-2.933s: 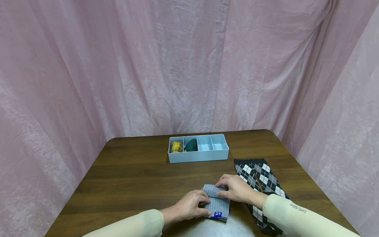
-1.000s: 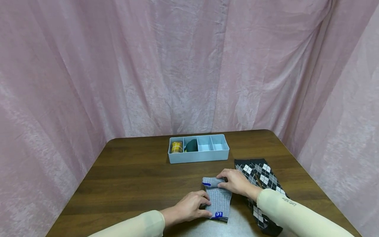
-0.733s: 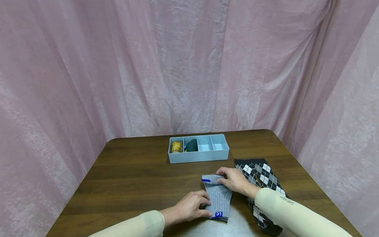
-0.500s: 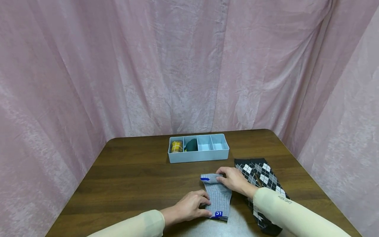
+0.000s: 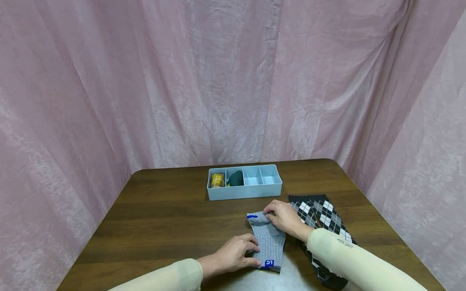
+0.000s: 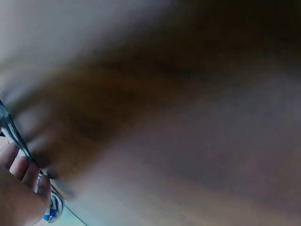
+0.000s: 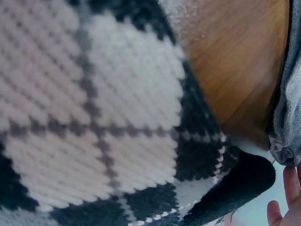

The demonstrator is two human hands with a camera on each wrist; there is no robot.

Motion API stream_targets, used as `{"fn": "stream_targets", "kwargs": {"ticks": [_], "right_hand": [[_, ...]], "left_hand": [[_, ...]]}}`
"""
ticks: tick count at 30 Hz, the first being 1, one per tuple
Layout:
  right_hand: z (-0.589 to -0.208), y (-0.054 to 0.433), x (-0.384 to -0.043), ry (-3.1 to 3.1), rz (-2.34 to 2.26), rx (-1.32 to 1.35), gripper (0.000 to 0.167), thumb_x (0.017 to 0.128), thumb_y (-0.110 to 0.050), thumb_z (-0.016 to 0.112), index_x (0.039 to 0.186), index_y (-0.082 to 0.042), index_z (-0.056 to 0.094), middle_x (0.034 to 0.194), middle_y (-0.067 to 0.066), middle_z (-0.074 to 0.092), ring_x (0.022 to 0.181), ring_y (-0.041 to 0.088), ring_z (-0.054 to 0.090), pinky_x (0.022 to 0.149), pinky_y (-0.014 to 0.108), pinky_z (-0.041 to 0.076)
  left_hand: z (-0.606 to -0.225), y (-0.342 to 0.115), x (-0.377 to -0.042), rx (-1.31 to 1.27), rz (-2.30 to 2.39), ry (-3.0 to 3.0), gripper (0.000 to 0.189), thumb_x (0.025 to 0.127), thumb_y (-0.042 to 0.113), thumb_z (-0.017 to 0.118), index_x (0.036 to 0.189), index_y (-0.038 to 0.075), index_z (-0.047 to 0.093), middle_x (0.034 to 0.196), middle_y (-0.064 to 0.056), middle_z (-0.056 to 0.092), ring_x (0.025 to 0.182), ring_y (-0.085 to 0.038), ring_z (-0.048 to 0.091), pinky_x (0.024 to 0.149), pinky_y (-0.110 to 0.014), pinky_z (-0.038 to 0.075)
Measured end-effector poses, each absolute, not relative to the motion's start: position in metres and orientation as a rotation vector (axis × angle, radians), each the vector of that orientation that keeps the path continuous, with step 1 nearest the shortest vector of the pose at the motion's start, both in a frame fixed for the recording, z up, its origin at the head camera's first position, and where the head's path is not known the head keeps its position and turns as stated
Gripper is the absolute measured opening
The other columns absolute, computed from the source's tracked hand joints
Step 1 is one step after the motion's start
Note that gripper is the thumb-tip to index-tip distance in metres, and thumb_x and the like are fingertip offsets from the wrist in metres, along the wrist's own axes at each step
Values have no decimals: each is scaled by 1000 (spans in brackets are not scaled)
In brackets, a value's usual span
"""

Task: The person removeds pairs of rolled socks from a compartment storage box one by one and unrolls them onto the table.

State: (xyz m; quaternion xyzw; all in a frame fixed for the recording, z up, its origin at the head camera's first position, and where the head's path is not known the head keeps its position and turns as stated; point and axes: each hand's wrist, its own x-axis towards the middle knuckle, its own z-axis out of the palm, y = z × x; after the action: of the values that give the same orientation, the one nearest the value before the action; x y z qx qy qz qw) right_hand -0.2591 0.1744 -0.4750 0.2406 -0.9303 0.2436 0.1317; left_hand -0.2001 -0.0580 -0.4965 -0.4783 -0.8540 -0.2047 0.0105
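Note:
A pair of grey pinstriped socks (image 5: 268, 240) lies stacked near the table's front, a blue logo at the near end and a blue mark at the turned-over far end. My right hand (image 5: 285, 217) pinches the far right corner of that turned-over part. Along the left edge, my left hand (image 5: 236, 252) rests with relaxed fingers touching the socks, thumb near the logo. In the left wrist view, the left hand (image 6: 21, 188) appears beside the fabric, mostly blurred. The right wrist view has my right fingertips (image 7: 291, 183) at the rolled end of the grey socks (image 7: 288, 117).
Black-and-white argyle socks (image 5: 325, 216) lie to the right, partly under my right forearm. Behind stands a light blue divided box (image 5: 244, 192); a yellow checked roll (image 5: 217, 180) and a dark green bundle (image 5: 236, 178) sit in its left compartments. Pink curtains hang behind the table.
My right hand has moved away toward the box, taking the turned-over end of the grey socks with it. More striped fabric lies flat now. The left hand has stayed nearly still.

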Motion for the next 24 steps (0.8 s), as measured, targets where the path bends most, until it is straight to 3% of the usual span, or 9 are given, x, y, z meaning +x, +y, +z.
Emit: {"fn": "stream_targets", "kwargs": {"ticks": [6, 12, 24], "right_hand": [[-477, 176, -260, -2754, 676, 712, 9, 86, -15, 73, 95, -15, 78, 95, -5, 68, 90, 18, 66, 79, 41, 51], [-481, 178, -260, -2821, 670, 703, 20, 83, -28, 78, 101, -18, 77, 101, -6, 68, 95, 18, 65, 82, 43, 49], [-479, 173, -267, -2811, 787, 538, 8, 87, -19, 77, 93, -19, 72, 92, -6, 70, 85, 15, 65, 78, 42, 49]], "left_hand": [[-495, -59, -199, -1486, -628, -2691, 38, 90, 42, 72, 112, 11, 74, 116, 2, 63, 107, -6, 58, 90, -23, 47], [-493, -59, -200, -1493, -556, -2710, 44, 92, 46, 69, 116, 11, 73, 118, 5, 63, 111, -6, 57, 95, -27, 47], [-494, -59, -201, -1506, -623, -2730, 45, 92, 45, 68, 118, 9, 72, 118, 4, 61, 107, -3, 57, 89, -19, 47]]}}
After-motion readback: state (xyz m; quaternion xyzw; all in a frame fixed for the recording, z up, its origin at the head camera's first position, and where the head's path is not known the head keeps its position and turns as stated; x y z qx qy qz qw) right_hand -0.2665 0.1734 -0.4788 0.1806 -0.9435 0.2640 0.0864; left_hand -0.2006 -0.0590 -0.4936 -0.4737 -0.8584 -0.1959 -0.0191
